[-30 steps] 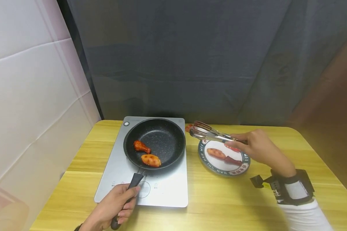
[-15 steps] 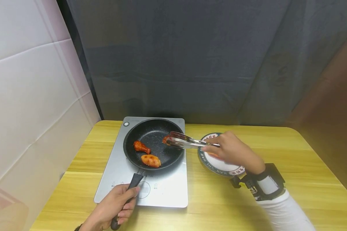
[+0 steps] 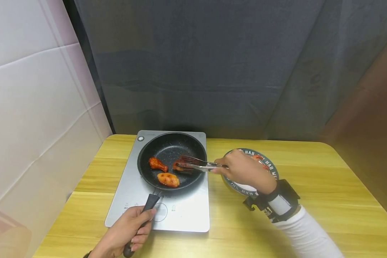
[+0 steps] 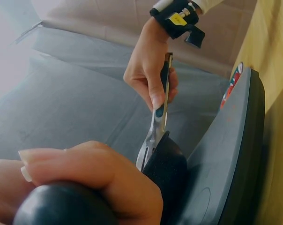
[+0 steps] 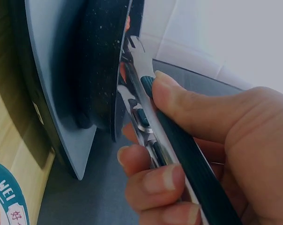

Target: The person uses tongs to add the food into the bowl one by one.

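My left hand (image 3: 129, 229) grips the black handle (image 3: 151, 201) of a dark frying pan (image 3: 167, 147), which sits on a silver induction cooker (image 3: 193, 215). Metal tongs (image 3: 200, 165) with dark grips are held in my right hand (image 3: 245, 170); the right wrist view shows its thumb and fingers around the tongs (image 5: 148, 101). At the pan's right side the tong tips are at a reddish-brown meat piece (image 3: 178, 165), partly hidden by them. A chicken drumstick (image 3: 158, 164) and a chicken wing (image 3: 168, 179) lie in the pan's left and front parts.
Right of the cooker, a plate (image 3: 272, 168) with a dark lettered rim stands partly under my right hand, with red food (image 3: 259, 157) on it. A dark curtain (image 3: 193, 71) hangs behind the wooden table (image 3: 232, 229), and a white panel (image 3: 35, 107) stands left.
My right hand has moved left from above the plate, carrying the reddish meat piece in the tongs over and down into the pan. The left hand and pan have stayed put.
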Tool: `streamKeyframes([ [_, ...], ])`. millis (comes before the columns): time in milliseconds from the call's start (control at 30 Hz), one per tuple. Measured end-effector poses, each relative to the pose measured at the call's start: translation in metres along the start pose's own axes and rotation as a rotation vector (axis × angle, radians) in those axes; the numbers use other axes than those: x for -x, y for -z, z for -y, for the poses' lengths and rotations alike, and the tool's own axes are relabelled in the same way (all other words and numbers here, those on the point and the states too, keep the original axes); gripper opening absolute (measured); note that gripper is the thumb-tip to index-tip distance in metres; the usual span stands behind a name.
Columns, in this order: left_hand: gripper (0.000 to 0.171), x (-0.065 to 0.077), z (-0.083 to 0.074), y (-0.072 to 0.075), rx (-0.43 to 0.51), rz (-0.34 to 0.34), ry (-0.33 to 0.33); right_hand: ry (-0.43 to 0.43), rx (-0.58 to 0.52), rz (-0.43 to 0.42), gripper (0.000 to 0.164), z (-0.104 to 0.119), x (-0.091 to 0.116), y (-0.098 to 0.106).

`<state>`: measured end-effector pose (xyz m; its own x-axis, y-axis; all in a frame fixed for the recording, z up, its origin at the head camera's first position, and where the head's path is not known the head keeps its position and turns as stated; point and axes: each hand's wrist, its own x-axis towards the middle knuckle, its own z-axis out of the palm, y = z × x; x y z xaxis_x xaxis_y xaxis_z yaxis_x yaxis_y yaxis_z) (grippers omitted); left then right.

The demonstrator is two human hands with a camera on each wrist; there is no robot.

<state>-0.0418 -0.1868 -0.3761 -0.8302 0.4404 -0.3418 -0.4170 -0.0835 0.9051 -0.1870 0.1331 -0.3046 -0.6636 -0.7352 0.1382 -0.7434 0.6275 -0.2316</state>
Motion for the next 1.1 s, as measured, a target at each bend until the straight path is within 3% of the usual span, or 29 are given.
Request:
streamKeyframes([
  [800, 0.031, 0.000, 0.000, 0.000, -0.041, -0.027, -0.005, -0.116, 0.019, 0.078, 0.023, 0.021, -0.012, 0.002],
  [1100, 0.032, 0.000, 0.000, 0.001, -0.035, -0.018, -0.008, -0.106, 0.022, 0.088, 0.021, 0.023, -0.010, 0.005],
])
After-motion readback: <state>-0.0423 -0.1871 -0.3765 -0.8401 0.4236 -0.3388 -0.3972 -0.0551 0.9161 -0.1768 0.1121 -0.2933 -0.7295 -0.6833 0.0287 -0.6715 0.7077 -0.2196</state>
